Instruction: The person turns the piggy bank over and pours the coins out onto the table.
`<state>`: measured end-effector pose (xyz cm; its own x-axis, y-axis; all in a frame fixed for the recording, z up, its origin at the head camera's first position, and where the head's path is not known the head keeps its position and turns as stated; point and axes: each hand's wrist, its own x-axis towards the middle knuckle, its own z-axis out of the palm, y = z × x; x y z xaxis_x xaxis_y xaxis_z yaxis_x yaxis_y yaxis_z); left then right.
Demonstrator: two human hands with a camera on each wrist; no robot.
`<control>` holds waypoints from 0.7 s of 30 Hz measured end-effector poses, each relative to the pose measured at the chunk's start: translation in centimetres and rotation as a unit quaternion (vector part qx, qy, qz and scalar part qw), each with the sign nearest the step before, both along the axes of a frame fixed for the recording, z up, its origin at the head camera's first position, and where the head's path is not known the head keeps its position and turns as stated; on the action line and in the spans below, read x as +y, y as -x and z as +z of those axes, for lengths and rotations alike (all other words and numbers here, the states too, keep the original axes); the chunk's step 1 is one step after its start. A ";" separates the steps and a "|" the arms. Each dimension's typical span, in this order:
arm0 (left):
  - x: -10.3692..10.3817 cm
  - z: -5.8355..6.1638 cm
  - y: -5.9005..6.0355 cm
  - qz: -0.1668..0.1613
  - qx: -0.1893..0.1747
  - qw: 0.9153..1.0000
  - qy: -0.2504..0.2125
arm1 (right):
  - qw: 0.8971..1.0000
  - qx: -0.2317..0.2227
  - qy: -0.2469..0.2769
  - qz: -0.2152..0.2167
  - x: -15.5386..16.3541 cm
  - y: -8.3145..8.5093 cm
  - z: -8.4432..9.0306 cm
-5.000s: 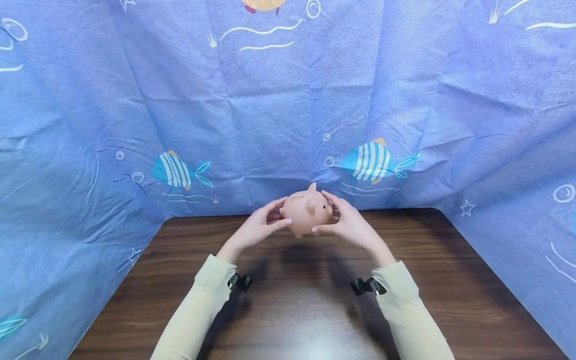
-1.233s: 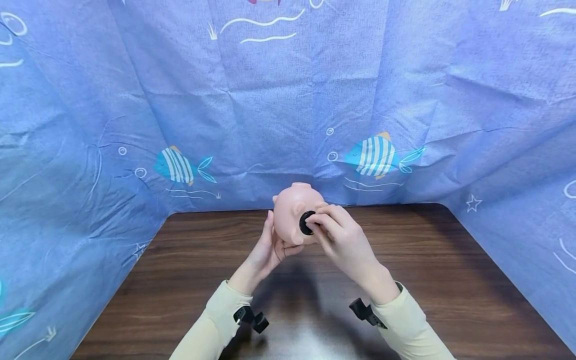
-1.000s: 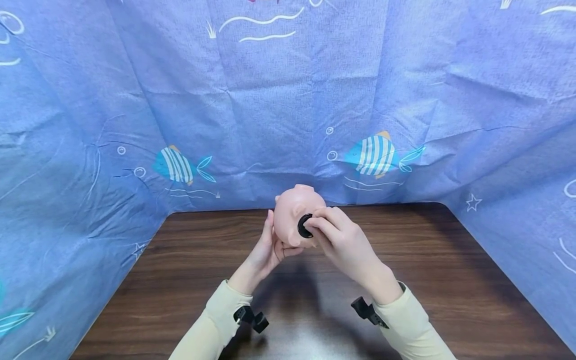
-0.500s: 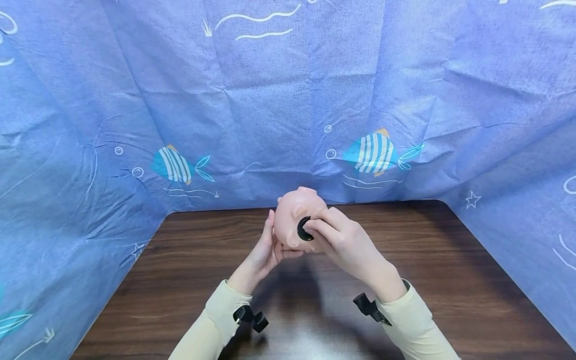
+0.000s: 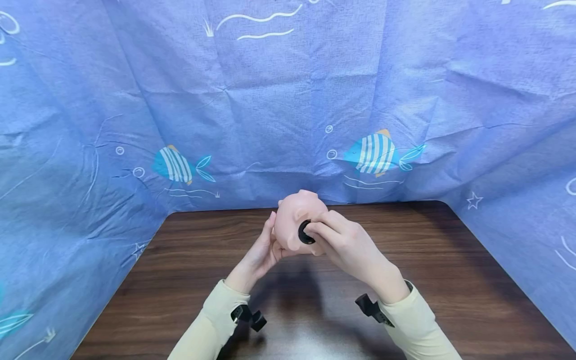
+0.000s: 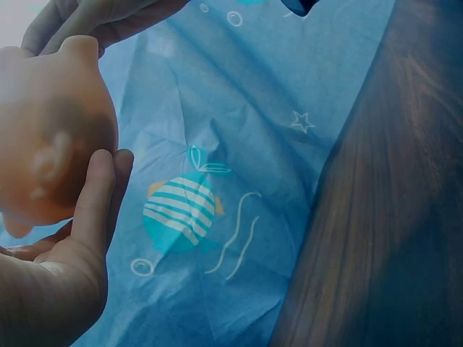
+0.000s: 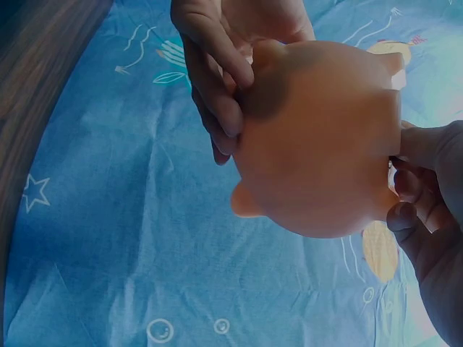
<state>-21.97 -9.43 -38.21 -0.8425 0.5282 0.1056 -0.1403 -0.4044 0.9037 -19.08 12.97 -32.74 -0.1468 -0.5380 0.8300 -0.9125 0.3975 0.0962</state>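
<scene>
Head view: The pink piggy bank [image 5: 290, 212] is held in the air over the wooden table [image 5: 171, 290], its underside turned toward the camera and its short feet standing out around a round black stopper [image 5: 302, 234]. The left hand [image 5: 261, 255] supports the piggy bank at its left side and from below, thumb up along the side and fingers curled beneath. The right hand [image 5: 353, 247] pinches the stopper between thumb and fingers, covering its right part; whether the stopper is fully seated cannot be told. Both arms wear pale yellow sleeves [image 5: 202, 320], each with a small black camera [image 5: 249, 317] at the wrist. A creased blue cloth [image 5: 265, 115] printed with striped fish [image 5: 377, 153] surrounds the table on the visible sides.

Left wrist view: The piggy bank fills the left edge and is partly cut off. Fingers of the left hand press against its rounded body from below. The right hand reaches in at the top, near a projecting foot; its fingertip contact is hidden here.

Right wrist view: The piggy bank sits near the centre, in shade. Left-hand fingers lie against its upper left side. The right hand is at its right edge, thumb and fingers close together; the stopper is hidden.
</scene>
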 end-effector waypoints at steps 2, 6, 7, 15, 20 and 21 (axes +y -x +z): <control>0.0 -0.1 0.0 0.006 -0.008 1.000 0.010 | 1.000 0.000 -0.008 0.001 0.1 0.0 0.0; 0.1 -0.1 0.1 0.016 -0.020 0.999 0.031 | 1.000 0.012 -0.025 0.000 0.3 0.0 0.1; 0.1 -0.2 0.0 0.017 -0.024 0.999 0.033 | 0.999 0.015 -0.029 -0.001 0.3 0.0 0.1; 0.1 -0.1 -0.2 0.022 -0.035 0.999 0.029 | 1.000 -0.002 -0.021 -0.005 0.4 -0.1 0.2; 0.3 0.1 -0.2 0.052 -0.028 0.998 -0.012 | 0.998 -0.005 0.058 -0.025 0.2 0.0 0.1; 0.3 0.1 -0.2 0.061 -0.028 0.997 -0.023 | 0.996 -0.012 0.077 -0.033 0.1 0.0 0.1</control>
